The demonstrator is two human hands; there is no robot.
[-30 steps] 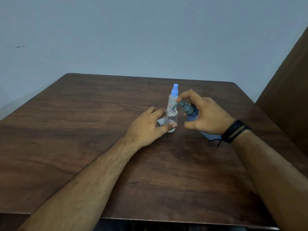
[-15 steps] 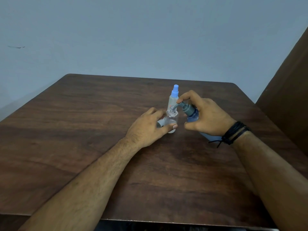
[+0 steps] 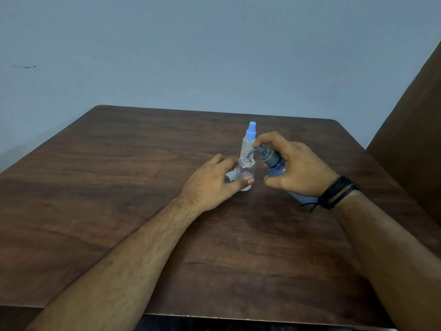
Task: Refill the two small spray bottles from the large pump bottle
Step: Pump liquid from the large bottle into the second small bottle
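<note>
Pump bottle (image 3: pixel 276 167), large and blue with a grey pump head, tilted toward the left in the head view, held by the right hand (image 3: pixel 296 170) near the middle of the dark wooden bench (image 3: pixel 119 187). Right-hand fingers curled over the pump head, index finger on top of it, thumb reaching underneath against the blue shoulder; lower body of the bottle mostly hidden behind that hand, only a pale patch showing below the wrist. Grey spout (image 3: pixel 253 152) angled down into the open neck of a small clear spray bottle (image 3: pixel 247 173), uncapped, standing upright on the bench just left of the pump bottle. Steadied by the left hand (image 3: pixel 214 185): thumb pressed across its front low down, fingers wrapped round the far side. Small grey cap (image 3: pixel 230 177) tucked in the same left hand, just beside the clear bottle; cannot tell exactly how pinned. Fill level inside the clear bottle too faint to judge. Second small spray bottle (image 3: pixel 249 142) standing upright directly behind the first, blue spray top on, a scrap of red label showing, untouched by either hand. Black cord wristbands (image 3: pixel 336 192) round the right wrist, loose ends hanging. Both forearms stretched out over the bench from the near edge. Plain pale wall (image 3: pixel 214 56) behind, brown wooden panel (image 3: pixel 417 139) at the right edge.
</note>
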